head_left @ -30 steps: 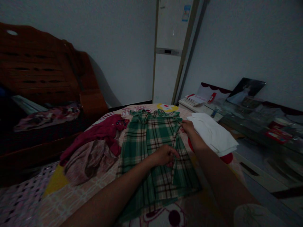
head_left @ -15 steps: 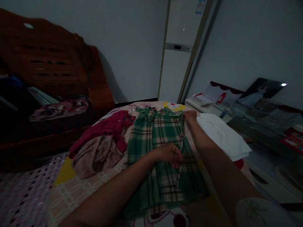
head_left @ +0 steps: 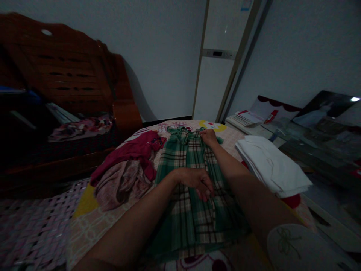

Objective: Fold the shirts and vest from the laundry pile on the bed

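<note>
A green plaid dress [head_left: 180, 192] with ruffled shoulders lies spread lengthwise in front of me. My right hand [head_left: 209, 137] pinches its upper edge near the collar, and the right side is folded inward there. Lower down, my left hand [head_left: 197, 182] has its fingers curled on the fabric at about mid-length, gripping the dress along its right side. A bit of green ruffle [head_left: 220, 140] sticks out beyond my right hand. Left of the dress lie a crumpled dark pink garment [head_left: 126, 154] and a brownish patterned one [head_left: 121, 182].
A patterned cloth [head_left: 87, 229] covers the surface under the clothes. Folded white cloth [head_left: 272, 162] lies at the right, beside a glass-topped cabinet [head_left: 310, 143]. A wooden bench [head_left: 70, 82] stands at the left, a woven pink seat [head_left: 36, 226] nearer, and a tall air conditioner [head_left: 214, 82] behind.
My right hand has moved left with the dress's upper right edge, folding it inward. My left hand has shifted slightly left along with the fabric. The view has turned a little left.
</note>
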Available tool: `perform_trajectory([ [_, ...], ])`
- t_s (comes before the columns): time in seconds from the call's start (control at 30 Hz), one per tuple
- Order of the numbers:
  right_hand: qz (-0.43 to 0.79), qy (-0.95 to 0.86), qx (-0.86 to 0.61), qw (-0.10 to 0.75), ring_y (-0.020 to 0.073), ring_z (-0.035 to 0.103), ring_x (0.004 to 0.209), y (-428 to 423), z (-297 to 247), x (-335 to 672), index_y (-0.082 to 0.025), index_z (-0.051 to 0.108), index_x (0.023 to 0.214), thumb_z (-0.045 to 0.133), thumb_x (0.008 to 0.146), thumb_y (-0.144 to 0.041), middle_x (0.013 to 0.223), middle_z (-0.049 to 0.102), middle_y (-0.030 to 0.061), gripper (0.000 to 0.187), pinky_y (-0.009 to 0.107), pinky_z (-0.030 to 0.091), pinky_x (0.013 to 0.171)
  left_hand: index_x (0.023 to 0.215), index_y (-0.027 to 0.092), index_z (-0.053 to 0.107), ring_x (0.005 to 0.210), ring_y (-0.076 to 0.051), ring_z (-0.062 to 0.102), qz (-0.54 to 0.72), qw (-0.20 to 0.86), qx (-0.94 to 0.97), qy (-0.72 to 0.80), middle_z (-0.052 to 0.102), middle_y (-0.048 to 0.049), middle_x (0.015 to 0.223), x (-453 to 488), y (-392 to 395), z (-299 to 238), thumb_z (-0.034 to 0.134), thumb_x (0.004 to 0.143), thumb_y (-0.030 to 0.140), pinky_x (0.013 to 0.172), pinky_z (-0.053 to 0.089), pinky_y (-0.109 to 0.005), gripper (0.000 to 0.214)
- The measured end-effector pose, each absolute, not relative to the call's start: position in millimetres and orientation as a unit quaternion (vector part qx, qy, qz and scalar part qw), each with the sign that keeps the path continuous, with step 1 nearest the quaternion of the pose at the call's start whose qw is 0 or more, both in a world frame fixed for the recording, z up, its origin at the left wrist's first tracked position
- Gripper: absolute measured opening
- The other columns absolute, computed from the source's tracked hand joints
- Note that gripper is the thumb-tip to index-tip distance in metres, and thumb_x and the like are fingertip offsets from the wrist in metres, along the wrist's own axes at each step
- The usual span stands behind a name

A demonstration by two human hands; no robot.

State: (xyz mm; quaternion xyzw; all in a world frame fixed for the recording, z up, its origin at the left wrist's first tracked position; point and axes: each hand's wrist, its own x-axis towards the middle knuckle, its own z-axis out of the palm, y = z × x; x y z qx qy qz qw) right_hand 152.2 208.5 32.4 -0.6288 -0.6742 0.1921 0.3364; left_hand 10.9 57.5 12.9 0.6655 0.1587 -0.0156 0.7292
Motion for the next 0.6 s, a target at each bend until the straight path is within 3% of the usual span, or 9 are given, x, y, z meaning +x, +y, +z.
perform_trajectory([
  [0.13,0.238,-0.682,-0.612,0.323,0.0197,0.067,0.102,208,24,146,-0.016,0.077,0.092,0.06,0.071,-0.005,0.096,0.076,0.0054,0.028,0.029,0.047,0.097,0.09,0.015,0.076,0.068,-0.019,0.072,-0.069,0.733,0.657,0.164,0.075,-0.006,0.076,3,65,10,0.081,0.071,0.041,0.061,0.059,-0.028,0.033],
  [0.2,0.267,-0.673,-0.61,0.324,0.0176,0.07,0.09,208,20,148,-0.017,0.077,0.089,0.063,0.07,-0.006,0.086,0.076,0.0018,0.026,0.028,0.052,0.089,0.086,0.015,0.076,0.06,-0.02,0.071,-0.103,0.725,0.658,0.174,0.074,-0.0069,0.07,0,66,9,0.079,0.071,0.044,0.053,0.057,-0.028,0.033],
  [0.3,0.277,-0.63,-0.631,0.358,0.0136,0.07,0.076,211,20,162,-0.015,0.075,0.096,0.056,0.078,-0.01,0.082,0.075,0.0013,0.026,0.023,0.055,0.075,0.084,0.016,0.076,0.054,-0.019,0.068,-0.113,0.715,0.667,0.177,0.073,-0.0068,0.065,1,63,14,0.08,0.071,0.045,0.047,0.054,-0.026,0.032],
  [0.4,0.246,-0.575,-0.673,0.394,0.0132,0.069,0.067,211,23,189,-0.01,0.072,0.102,0.049,0.083,-0.013,0.082,0.074,0.0063,0.029,0.02,0.053,0.06,0.086,0.016,0.077,0.055,-0.016,0.066,-0.042,0.701,0.692,0.165,0.072,-0.004,0.067,10,58,21,0.081,0.07,0.036,0.051,0.053,-0.024,0.026],
  [0.47,0.228,-0.543,-0.703,0.397,0.0146,0.066,0.057,208,22,209,-0.008,0.071,0.097,0.051,0.084,-0.015,0.071,0.072,0.008,0.025,0.02,0.05,0.05,0.087,0.017,0.077,0.061,-0.014,0.067,0.022,0.666,0.729,0.154,0.074,-0.0025,0.072,19,53,22,0.079,0.071,0.025,0.058,0.052,-0.022,0.018],
  [0.6,0.249,-0.522,-0.731,0.362,0.015,0.056,0.038,199,11,230,-0.01,0.07,0.099,0.065,0.078,-0.019,0.047,0.06,0.0012,0.023,0.022,0.043,0.039,0.095,0.019,0.078,0.08,-0.016,0.069,0.069,0.565,0.813,0.121,0.076,-0.0015,0.088,40,42,17,0.071,0.074,0.012,0.071,0.051,-0.022,0.024],
])
